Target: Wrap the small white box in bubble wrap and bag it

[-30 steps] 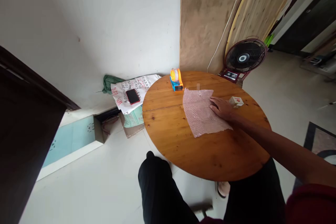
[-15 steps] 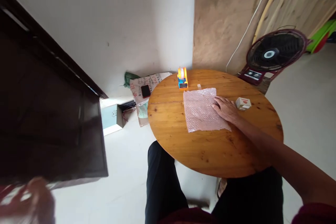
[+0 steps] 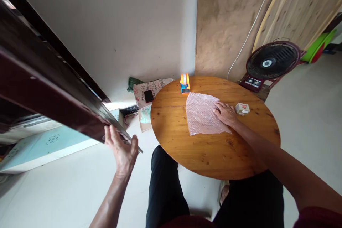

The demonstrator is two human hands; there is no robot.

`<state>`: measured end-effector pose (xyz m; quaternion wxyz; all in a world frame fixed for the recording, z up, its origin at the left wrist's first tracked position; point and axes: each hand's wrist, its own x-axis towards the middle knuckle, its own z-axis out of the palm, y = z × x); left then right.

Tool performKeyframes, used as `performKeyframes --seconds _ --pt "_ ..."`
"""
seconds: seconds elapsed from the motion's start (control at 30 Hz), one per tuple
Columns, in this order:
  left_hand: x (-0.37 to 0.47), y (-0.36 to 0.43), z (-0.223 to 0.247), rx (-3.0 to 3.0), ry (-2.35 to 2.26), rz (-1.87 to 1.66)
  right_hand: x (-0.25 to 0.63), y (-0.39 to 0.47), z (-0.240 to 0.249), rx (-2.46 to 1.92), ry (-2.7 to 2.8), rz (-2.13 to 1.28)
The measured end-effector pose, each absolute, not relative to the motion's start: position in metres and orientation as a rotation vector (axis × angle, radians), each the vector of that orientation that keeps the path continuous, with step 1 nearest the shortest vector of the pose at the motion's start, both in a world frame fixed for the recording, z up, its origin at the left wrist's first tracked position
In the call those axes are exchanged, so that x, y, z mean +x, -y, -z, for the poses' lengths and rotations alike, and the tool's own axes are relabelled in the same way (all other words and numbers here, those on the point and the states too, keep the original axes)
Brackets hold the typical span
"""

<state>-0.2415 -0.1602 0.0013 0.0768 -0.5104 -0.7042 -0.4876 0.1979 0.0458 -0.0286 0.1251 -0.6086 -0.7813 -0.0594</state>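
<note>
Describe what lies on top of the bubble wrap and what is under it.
The right hand rests on the right side of the bubble wrap. Beneath is the wooden table; anything else the wrap covers cannot be made out.

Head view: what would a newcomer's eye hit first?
Probably the pink bubble wrap, spread on the round table with the right hand resting on its right side. Next, the left hand gripping the edge of the dark door at left. Then the fan beyond the table, upper right.
</note>
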Motion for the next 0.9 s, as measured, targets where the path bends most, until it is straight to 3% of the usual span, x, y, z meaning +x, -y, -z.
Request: performKeyframes --seconds 0.3,0.9 --pt "-0.211 0.120 -0.014 -1.683 2.089 1.556 0.196 -0.043 0.026 -1.749 2.268 0.156" --pt "-0.172 0.064 -0.016 -1.547 2.185 1.377 0.194 -0.041 0.022 -1.756 2.221 0.074"
